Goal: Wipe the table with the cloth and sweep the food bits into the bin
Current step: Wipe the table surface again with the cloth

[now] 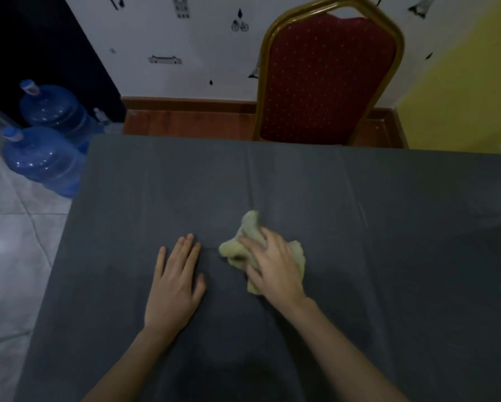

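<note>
A crumpled pale yellow cloth (250, 227) lies on the table (388, 227), which is covered by a dark grey tablecloth. My right hand (275, 264) presses down on the cloth and grips it near the table's middle. My left hand (175, 282) rests flat on the tablecloth just to the left of the cloth, fingers together and extended, holding nothing. I see no food bits on the dark surface and no bin in the view.
A red padded chair (327, 79) with a gold frame stands at the table's far edge. Two blue water jugs (44, 162) sit on the tiled floor past the table's left corner. A white patterned wall runs behind.
</note>
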`<action>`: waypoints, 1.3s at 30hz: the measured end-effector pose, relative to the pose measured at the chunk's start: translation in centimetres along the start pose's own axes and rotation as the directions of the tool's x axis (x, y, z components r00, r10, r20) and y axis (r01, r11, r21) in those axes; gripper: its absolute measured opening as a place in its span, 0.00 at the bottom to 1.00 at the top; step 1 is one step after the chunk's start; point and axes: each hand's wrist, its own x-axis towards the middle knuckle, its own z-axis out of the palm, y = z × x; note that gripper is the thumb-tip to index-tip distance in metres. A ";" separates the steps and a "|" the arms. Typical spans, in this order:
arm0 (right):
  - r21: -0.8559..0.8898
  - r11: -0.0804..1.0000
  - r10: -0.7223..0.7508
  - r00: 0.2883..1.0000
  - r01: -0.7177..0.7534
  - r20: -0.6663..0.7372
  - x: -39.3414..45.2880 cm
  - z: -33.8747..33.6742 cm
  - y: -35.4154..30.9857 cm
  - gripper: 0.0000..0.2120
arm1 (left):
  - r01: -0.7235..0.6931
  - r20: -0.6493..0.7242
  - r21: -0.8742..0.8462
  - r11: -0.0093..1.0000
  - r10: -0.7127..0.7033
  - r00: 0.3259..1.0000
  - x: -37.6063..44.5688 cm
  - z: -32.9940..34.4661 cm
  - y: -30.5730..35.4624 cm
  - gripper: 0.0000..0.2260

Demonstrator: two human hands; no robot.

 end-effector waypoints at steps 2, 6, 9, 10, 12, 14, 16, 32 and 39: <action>0.045 0.995 -0.093 0.993 0.090 0.068 -2.0 -0.4 1.3 0.27 | 0.056 -0.067 -0.082 0.995 -0.061 0.996 0.7 0.1 0.9 0.22; 0.019 0.986 -0.164 0.983 0.163 0.082 -7.1 -2.4 6.2 0.26 | 0.103 -0.101 -0.183 0.978 -0.123 0.987 4.4 1.2 5.4 0.20; -0.119 0.981 -0.151 0.987 0.156 0.046 -10.1 -5.3 11.0 0.28 | 0.097 -0.079 -0.094 0.991 -0.104 0.991 6.4 2.3 8.4 0.21; -0.164 0.980 -0.109 0.994 0.111 0.021 -10.7 -6.3 12.9 0.27 | 0.105 -0.071 -0.051 0.993 -0.109 0.992 6.5 2.6 8.8 0.21; -0.204 0.977 0.050 0.997 -0.060 -0.055 -11.3 -8.0 16.4 0.24 | 0.122 -0.071 -0.026 0.992 -0.124 0.990 6.4 2.8 8.8 0.22; -0.207 0.945 0.228 0.964 -0.253 -0.136 -10.5 -9.3 19.1 0.23 | 0.116 -0.073 -0.023 0.993 -0.117 0.990 6.2 2.8 8.7 0.22; -0.203 0.896 0.357 0.913 -0.394 -0.198 -8.4 -10.1 20.4 0.21 | 0.110 -0.075 -0.013 0.994 -0.110 0.991 6.3 2.8 8.8 0.22; -0.142 0.929 -0.308 0.926 0.342 0.217 -12.1 -6.6 14.5 0.29 | 0.099 -0.088 -0.015 0.995 -0.100 0.991 6.3 3.0 8.7 0.22; -0.275 0.931 0.229 0.971 -0.241 -0.075 -11.3 -11.2 21.5 0.21 | 0.090 -0.080 -0.030 0.995 -0.093 0.992 6.2 3.0 8.5 0.22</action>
